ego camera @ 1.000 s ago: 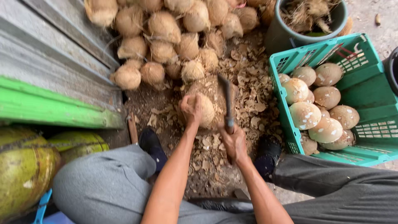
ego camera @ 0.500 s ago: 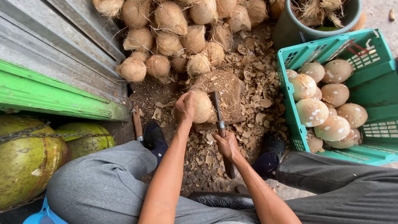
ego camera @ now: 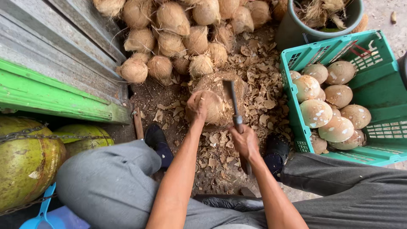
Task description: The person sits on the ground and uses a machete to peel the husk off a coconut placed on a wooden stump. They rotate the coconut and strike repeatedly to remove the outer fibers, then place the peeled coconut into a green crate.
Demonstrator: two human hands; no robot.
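Note:
My left hand (ego camera: 196, 106) grips a brown husked coconut (ego camera: 212, 105) and holds it on a wooden chopping block (ego camera: 218, 82) on the ground between my feet. My right hand (ego camera: 244, 142) is closed on the handle of a long dark chopping knife (ego camera: 233, 101). Its blade points away from me and lies just right of the coconut, against its side.
A heap of fibrous brown coconuts (ego camera: 178, 34) lies beyond the block. A green plastic crate (ego camera: 381, 106) at right holds several trimmed pale coconuts (ego camera: 316, 112). A dark bucket (ego camera: 296, 29) stands behind it. Green coconuts (ego camera: 25, 157) sit at left under a green-edged metal sheet (ego camera: 55, 93). Husk chips (ego camera: 258, 85) cover the ground.
The knife has swung down from a raised, tilted position to lie beside the coconut. My left hand has turned the coconut slightly on the block.

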